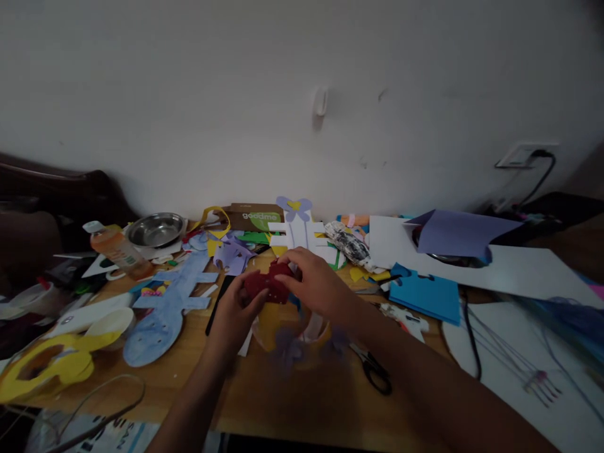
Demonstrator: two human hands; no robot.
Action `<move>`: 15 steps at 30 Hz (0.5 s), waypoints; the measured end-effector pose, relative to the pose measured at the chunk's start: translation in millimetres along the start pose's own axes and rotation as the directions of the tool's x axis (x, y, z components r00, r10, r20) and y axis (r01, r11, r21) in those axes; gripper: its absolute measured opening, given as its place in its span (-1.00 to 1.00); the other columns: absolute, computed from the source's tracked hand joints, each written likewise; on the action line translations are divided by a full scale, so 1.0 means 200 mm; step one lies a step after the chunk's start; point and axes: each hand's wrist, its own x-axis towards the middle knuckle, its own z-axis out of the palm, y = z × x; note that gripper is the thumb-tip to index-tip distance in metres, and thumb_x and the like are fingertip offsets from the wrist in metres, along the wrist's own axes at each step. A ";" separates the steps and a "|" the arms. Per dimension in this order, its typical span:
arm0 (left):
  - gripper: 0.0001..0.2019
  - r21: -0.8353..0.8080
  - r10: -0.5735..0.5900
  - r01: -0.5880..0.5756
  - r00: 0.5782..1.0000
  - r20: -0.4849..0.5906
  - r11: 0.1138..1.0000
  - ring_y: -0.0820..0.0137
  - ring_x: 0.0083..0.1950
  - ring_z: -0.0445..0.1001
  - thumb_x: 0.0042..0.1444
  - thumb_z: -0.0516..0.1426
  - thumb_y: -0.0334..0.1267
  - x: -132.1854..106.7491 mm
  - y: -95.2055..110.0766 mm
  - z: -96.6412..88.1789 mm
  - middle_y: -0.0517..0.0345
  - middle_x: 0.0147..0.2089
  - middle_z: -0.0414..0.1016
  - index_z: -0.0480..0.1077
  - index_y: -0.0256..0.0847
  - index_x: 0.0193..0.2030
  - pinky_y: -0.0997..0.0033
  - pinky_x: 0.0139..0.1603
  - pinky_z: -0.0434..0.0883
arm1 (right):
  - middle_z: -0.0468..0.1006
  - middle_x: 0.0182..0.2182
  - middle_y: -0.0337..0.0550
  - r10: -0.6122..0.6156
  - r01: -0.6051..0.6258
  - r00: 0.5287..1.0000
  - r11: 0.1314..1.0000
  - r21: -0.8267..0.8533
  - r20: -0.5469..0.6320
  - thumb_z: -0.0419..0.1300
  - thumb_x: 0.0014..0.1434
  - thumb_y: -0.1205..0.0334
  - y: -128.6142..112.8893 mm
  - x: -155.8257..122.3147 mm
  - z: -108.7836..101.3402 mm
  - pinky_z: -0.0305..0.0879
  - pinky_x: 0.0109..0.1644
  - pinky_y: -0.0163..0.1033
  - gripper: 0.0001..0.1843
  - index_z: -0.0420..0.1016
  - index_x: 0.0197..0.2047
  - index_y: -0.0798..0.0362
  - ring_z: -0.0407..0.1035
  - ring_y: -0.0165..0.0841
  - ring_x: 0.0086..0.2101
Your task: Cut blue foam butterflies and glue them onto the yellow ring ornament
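Note:
Between my two hands is a small dark red piece [268, 286] with cut edges and tiny light dots; its exact kind is unclear. My left hand [238, 302] pinches its left end, and my right hand [309, 277] grips its upper right part with thumb and fingers. Just below them, blurred, is a yellow and whitish ring-like paper craft [271, 327] with purple flower shapes [289, 346]. Black-handled scissors [375, 371] lie on the table under my right forearm.
Blue-painted paper figure [158, 330], yellow paper cutout [70, 368], bottle [116, 248] and metal bowl [156, 230] are on the left. Blue paper [425, 296], white sheets [514, 270] and a black cable [472, 346] are on the right. A white paper figure [296, 236] stands behind, near the wall.

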 end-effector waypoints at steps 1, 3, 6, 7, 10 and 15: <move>-0.40 0.009 0.001 -0.002 1.000 0.013 1.000 0.18 -0.06 0.63 -0.06 0.36 -0.03 0.01 -0.02 -0.01 -0.03 -0.07 0.65 0.35 -0.23 0.08 0.18 -0.01 0.53 | 0.52 -0.16 -0.14 0.007 -0.007 1.000 0.999 0.037 -0.021 0.25 0.22 0.35 0.00 0.00 -0.01 0.33 -0.08 -0.22 -0.90 0.50 -0.17 0.01 0.42 -0.32 -0.15; -0.37 0.009 -0.019 0.019 0.998 0.058 1.000 0.13 -0.03 0.62 -0.06 0.34 0.02 0.03 -0.05 -0.03 -0.07 -0.04 0.64 0.35 -0.22 0.11 0.14 0.00 0.54 | 0.52 -0.13 -0.13 0.025 -0.017 0.998 0.991 0.130 -0.059 0.24 0.24 0.30 0.00 0.00 -0.05 0.33 -0.09 -0.24 -0.99 0.49 -0.25 0.01 0.42 -0.33 -0.12; -0.37 0.086 -0.002 -0.001 0.999 0.036 0.996 0.10 -0.02 0.61 0.01 0.28 0.11 0.03 -0.09 -0.06 -0.12 0.00 0.62 0.37 -0.24 0.13 0.06 0.02 0.53 | 0.50 0.05 -0.11 0.052 -0.017 0.990 0.966 0.259 -0.129 0.29 0.22 0.25 0.03 -0.01 -0.13 0.34 -0.14 -0.27 -0.96 0.51 -0.28 0.01 0.43 -0.34 -0.07; -0.39 0.155 0.048 -0.050 0.999 0.013 0.987 0.10 0.03 0.59 0.06 0.25 0.11 0.03 -0.10 -0.07 -0.14 0.07 0.59 0.38 -0.23 0.16 0.04 0.06 0.51 | 0.49 0.08 -0.11 0.051 -0.011 0.990 0.959 0.283 -0.135 0.31 0.21 0.24 0.05 -0.02 -0.15 0.35 -0.15 -0.28 -0.95 0.53 -0.28 0.01 0.43 -0.34 -0.06; -0.48 0.362 0.249 -0.231 0.969 -0.001 0.903 0.10 0.25 0.45 0.17 0.21 0.00 0.01 -0.11 -0.09 -0.10 0.29 0.42 0.38 -0.10 0.24 0.04 0.18 0.44 | 0.50 0.03 -0.14 0.004 0.024 0.996 0.949 0.316 -0.087 0.35 0.18 0.23 0.10 -0.05 -0.15 0.36 -0.14 -0.28 -0.95 0.58 -0.26 -0.04 0.44 -0.33 -0.05; -0.67 0.525 0.370 -0.344 0.927 0.057 0.779 0.09 0.19 0.46 0.22 0.16 -0.03 0.01 -0.11 -0.12 -0.11 0.19 0.47 0.54 -0.10 0.03 -0.03 0.16 0.43 | 0.53 -0.06 -0.16 0.004 0.023 0.998 0.929 0.370 -0.070 0.36 0.18 0.25 0.14 -0.09 -0.05 0.37 -0.14 -0.26 -0.94 0.61 -0.23 -0.09 0.44 -0.34 -0.09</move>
